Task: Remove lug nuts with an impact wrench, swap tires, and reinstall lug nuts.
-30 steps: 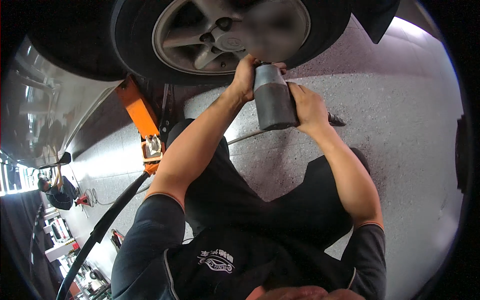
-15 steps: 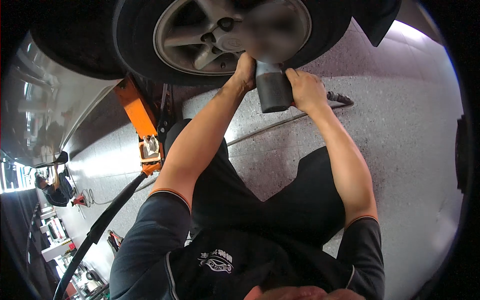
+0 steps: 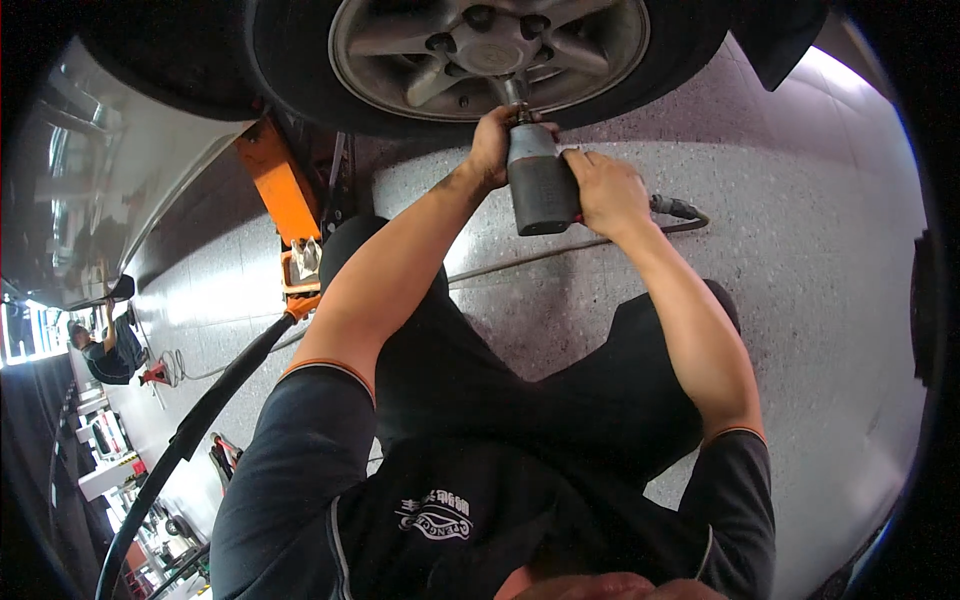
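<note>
A pneumatic impact wrench [image 3: 543, 190] with a grey nose and dark body is between my hands. My left hand [image 3: 490, 147] wraps its front end from the left. My right hand [image 3: 610, 190] is closed around the handle on the right; most of that handle is hidden. A metal socket [image 3: 515, 92] extends from the tool to the lower part of a silver alloy wheel [image 3: 432, 80]. Whether it sits on a lug nut, I cannot make out. The black tire [image 3: 290, 80] surrounds the wheel.
An orange floor jack [image 3: 278, 180] with a long black handle [image 3: 215, 410] stands to the left, beside the car body [image 3: 110, 190]. An air hose [image 3: 530, 257] crosses the floor below the wrench. Far left, another person [image 3: 112, 350] crouches near a red stand [image 3: 155, 373].
The wheel sits higher in the view, and its hub, blurred before, shows clearly. The wrench is slightly lower in the picture, with both hands still on it.
</note>
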Demonstrator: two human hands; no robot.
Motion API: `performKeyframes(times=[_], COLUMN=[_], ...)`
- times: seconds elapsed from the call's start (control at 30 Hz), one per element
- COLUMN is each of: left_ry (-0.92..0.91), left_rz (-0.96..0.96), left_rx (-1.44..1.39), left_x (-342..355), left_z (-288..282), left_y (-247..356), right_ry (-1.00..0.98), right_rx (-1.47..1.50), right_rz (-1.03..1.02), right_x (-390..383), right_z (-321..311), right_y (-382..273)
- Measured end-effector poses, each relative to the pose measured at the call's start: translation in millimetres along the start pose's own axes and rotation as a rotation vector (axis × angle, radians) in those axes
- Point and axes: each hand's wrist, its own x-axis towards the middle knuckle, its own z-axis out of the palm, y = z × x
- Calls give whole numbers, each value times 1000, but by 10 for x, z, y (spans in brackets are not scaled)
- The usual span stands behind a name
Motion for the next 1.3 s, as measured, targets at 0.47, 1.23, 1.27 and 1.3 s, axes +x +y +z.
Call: performKeyframes(times=[0.47,1.23,1.27,1.3], left_ry=[93,254,384,379], left_rz=[33,159,191,190], left_rx=[134,262,420,413], left_x=[153,-358,-311,-273], left_z=[-64,-193,-162,-128], left_y=[267,731,781,789], right_ry=[53,185,190,194], right_rx=[-139,-17,-20,-22], right_rz=[-9,-47,-34,-21], right_x=[433,462,511,552], right_z=[211,210,254,282], right_y=[14,-614,-589,-564])
